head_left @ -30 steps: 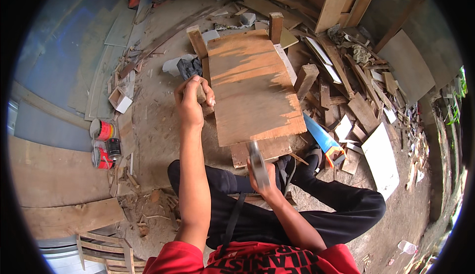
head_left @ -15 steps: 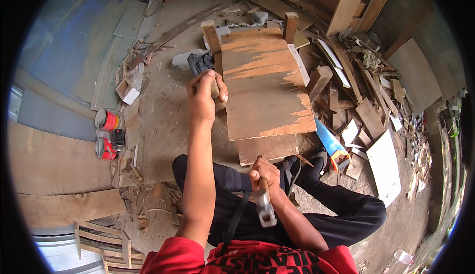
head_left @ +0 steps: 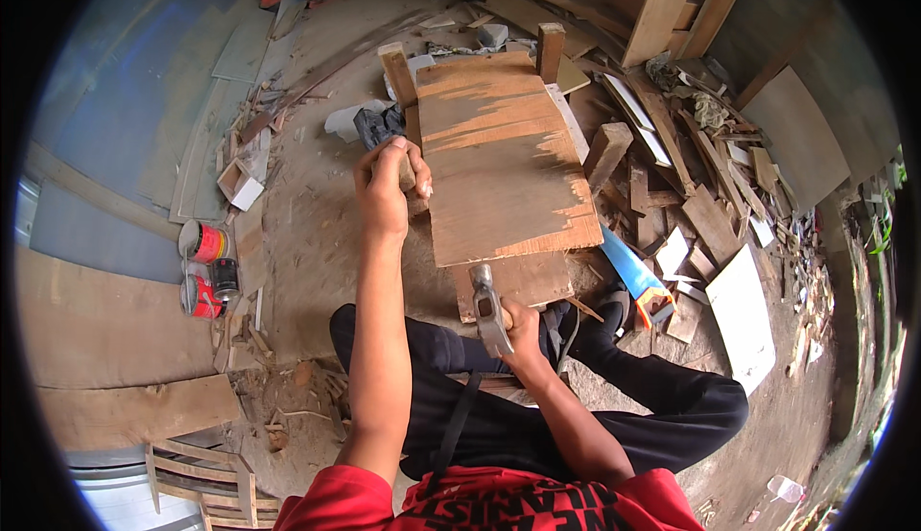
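A worn plywood board (head_left: 504, 181) with dark, peeling patches lies in front of me on a wooden frame with upright posts (head_left: 550, 51). My left hand (head_left: 386, 190) is closed round the end of a wooden post (head_left: 408, 174) at the board's left side. In my right hand (head_left: 521, 330) is a claw hammer (head_left: 490, 310), gripped by its handle. The hammer's metal head is over a lower brown board (head_left: 537, 282), just short of the plywood's near edge. I cannot tell whether it touches.
A blue handsaw (head_left: 628, 272) with an orange handle lies to the right. Beyond it spread wood offcuts (head_left: 715, 219) and a white panel (head_left: 742, 320). Several paint cans (head_left: 203, 241) stand on the left. A black plastic bag (head_left: 379, 123) sits past my left hand.
The hammer's head has swung from over my lap forward and left, up to the plywood's near edge. My left hand keeps its hold on the post. The view has shifted slightly.
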Demonstrator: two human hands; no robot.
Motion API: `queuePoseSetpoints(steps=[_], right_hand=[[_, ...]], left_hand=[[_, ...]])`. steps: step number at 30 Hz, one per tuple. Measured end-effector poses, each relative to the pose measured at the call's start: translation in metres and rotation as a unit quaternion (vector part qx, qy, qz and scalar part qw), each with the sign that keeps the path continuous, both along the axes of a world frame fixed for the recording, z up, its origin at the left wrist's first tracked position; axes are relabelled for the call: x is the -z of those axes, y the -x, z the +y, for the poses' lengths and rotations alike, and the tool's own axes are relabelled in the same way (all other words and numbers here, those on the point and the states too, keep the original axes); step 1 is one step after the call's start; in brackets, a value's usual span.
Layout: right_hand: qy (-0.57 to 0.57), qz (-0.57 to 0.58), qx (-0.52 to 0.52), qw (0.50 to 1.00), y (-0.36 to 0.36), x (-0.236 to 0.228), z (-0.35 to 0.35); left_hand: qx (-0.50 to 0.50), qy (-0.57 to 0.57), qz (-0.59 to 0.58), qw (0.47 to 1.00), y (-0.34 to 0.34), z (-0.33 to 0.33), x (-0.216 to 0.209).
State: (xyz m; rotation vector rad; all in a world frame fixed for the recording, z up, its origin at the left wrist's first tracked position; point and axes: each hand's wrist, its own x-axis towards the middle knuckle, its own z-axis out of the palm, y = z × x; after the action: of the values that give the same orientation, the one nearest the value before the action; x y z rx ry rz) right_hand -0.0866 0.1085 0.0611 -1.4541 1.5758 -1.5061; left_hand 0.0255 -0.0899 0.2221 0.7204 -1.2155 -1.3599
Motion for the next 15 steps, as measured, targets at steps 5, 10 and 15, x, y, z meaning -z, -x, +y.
queuePoseSetpoints(steps=[5, 10, 15], right_hand=[[0.194, -0.01, -0.008, 0.981, 0.001, -0.011, -0.005], [0.006, 0.034, 0.083, 0.996, 0.01, 0.012, 0.003], [0.244, -0.08, 0.093, 0.962, 0.02, -0.001, -0.011]], left_hand=[[0.0, 0.013, 0.016, 1.0, -0.007, 0.0, 0.004], [-0.007, 0.011, 0.011, 1.0, -0.006, 0.001, 0.003], [-0.007, 0.001, 0.016, 1.0, -0.006, 0.001, 0.005]])
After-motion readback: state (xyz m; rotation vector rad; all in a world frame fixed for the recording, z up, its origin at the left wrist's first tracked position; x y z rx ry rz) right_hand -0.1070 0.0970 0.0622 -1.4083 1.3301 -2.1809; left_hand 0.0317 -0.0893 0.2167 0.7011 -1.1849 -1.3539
